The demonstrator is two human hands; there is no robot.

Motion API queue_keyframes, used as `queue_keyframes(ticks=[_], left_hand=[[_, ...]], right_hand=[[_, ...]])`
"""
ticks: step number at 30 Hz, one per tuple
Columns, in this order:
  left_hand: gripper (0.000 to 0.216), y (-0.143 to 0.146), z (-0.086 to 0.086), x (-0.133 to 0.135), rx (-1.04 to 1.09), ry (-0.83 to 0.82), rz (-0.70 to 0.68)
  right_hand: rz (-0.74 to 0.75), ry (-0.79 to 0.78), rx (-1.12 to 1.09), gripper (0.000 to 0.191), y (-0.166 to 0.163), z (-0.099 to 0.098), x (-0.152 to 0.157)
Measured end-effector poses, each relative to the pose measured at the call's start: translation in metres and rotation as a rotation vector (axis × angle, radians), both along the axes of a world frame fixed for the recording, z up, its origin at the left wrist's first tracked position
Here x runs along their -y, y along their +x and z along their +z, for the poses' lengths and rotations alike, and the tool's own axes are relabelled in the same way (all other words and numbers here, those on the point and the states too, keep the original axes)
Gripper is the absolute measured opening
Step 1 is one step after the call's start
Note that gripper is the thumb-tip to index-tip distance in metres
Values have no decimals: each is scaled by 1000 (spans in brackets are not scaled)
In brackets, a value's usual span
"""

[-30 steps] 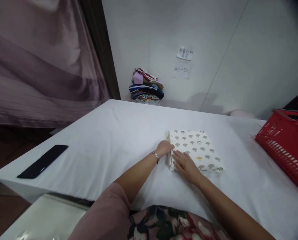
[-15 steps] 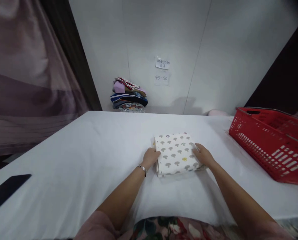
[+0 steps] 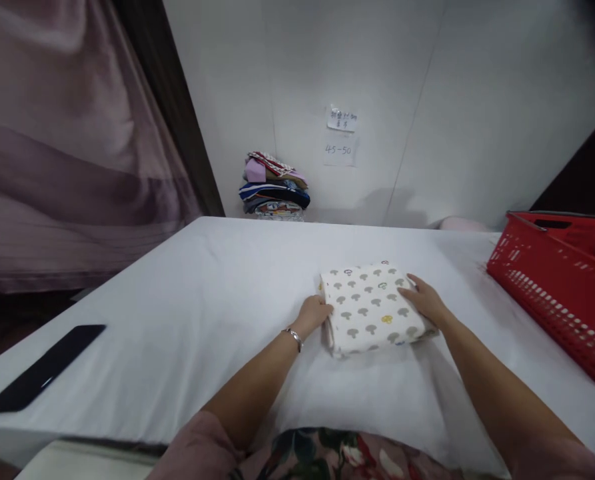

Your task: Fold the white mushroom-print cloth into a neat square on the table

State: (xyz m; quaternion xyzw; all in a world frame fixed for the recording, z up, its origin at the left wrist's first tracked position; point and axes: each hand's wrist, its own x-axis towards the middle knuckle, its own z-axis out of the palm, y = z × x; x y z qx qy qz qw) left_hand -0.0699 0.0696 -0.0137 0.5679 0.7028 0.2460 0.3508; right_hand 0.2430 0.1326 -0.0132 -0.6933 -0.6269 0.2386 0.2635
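Observation:
A folded white cloth (image 3: 364,310) printed with grey mushrooms and a few coloured ones lies on the white-covered table. At its left edge, my left hand (image 3: 313,315) pinches the folded layers, thumb on top; a silver bracelet circles that wrist. My right hand (image 3: 426,301) holds the right edge, with its thumb over the printed face and a finger stretched along the far side. The undersides of the fingers are partly hidden by the cloth.
A red plastic basket (image 3: 552,273) stands on the right of the table (image 3: 217,300). A flat black object (image 3: 44,370) lies at the left. Behind the far edge is a stack of folded fabrics (image 3: 274,190) by the wall, below paper notes (image 3: 340,150). A pink curtain (image 3: 72,153) hangs left.
The view has shifted left, so everything sits further right in the picture. My right hand's fingers have spread a little on the cloth's right edge. The cloth stays between both hands.

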Motion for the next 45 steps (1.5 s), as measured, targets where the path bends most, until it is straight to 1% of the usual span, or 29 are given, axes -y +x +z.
queue_keyframes(ticks=[2, 5, 6, 8, 10, 12, 14, 16, 18, 20, 22, 25, 27, 31, 34, 36, 40, 45], left_hand=[[10, 9, -1, 5, 30, -19, -10], [9, 18, -2, 10, 38, -35, -5], [9, 19, -2, 11, 39, -37, -5], [9, 19, -2, 12, 46, -38, -6], [10, 17, -3, 11, 72, -27, 7], [14, 17, -5, 8, 136, -5, 41], [19, 18, -6, 1, 289, 4, 118], [21, 21, -5, -7, 457, -9, 201], [18, 23, -4, -14, 558, -31, 253], [12, 24, -4, -18, 579, -44, 273], [7, 24, -4, -19, 597, -54, 292], [7, 23, -6, -16, 618, -60, 307], [9, 22, -5, -14, 638, -67, 314], [12, 20, 5, -17, 705, -94, 338], [19, 21, 14, -25, 759, -102, 371], [24, 22, 18, -32, 786, -104, 386], [27, 23, 16, -39, 802, -101, 401], [24, 22, 8, -39, 805, -85, 417]], right_hand=[[1, -42, 56, 68, 9, -1, -4], [66, -87, 257, 63, 13, -1, -9], [96, -69, 328, 62, 12, -1, -10], [147, 22, 438, 59, 4, 2, -12], [215, 163, 472, 55, -12, 6, -14], [308, 295, 446, 52, -33, 9, -17], [385, 368, 423, 50, -60, 10, -22], [405, 368, 434, 49, -88, 10, -25], [408, 318, 462, 48, -113, 7, -26], [422, 267, 503, 48, -132, 2, -23], [427, 252, 549, 48, -144, -4, -19], [419, 253, 590, 49, -148, -11, -15], [425, 243, 595, 49, -147, -13, -14], [426, 229, 601, 49, -144, -12, -16], [414, 233, 592, 50, -145, -13, -17], [410, 238, 583, 51, -144, -14, -17], [418, 227, 598, 51, -142, -13, -19], [435, 191, 606, 50, -148, -1, -20]])
